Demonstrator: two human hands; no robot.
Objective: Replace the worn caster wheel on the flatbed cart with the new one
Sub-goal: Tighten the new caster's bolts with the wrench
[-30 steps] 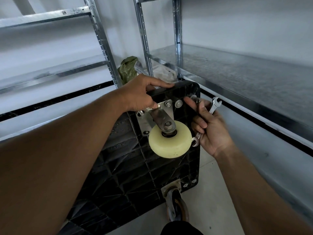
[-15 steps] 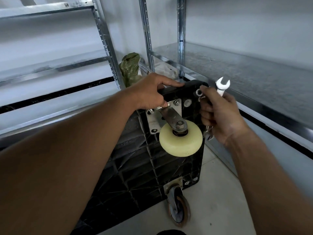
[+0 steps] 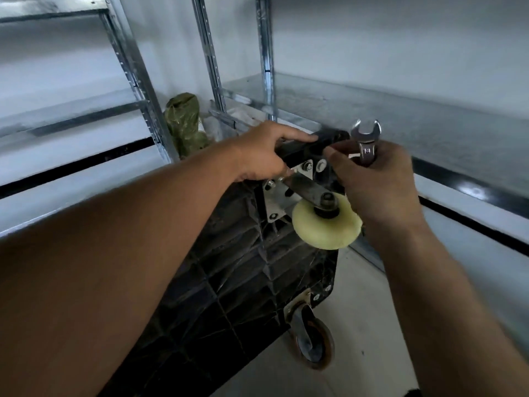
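Cart [image 3: 229,282] tipped on edge, exposing wheel [image 3: 326,227]. Your left hand [image 3: 257,156] clamps cart rim, steadying. Right hand [image 3: 378,179] closed on wrench [image 3: 366,138], fingertips probably working plate bolt.

cart underside [image 3: 234,270]: showing black, moulded in a ribbed grid pattern
new wheel [image 3: 326,227]: glowing pale creamy yellow, plain, no pattern
wheel fork [image 3: 307,190]: looking dark grey, dull metal
mounting plate [image 3: 276,202]: shining silver, with silver bolts at its corners
old caster [image 3: 313,343]: showing a dark grey tread with a rusty orange-brown rim
wrench [image 3: 366,138]: gleaming bright silver
shelving [image 3: 372,110]: reading as galvanised grey, mottled, with silver perforated uprights
bag [image 3: 186,124]: sitting olive green, crinkled
floor [image 3: 372,325]: appearing pale grey, plain
wall [image 3: 400,38]: staying plain white-grey
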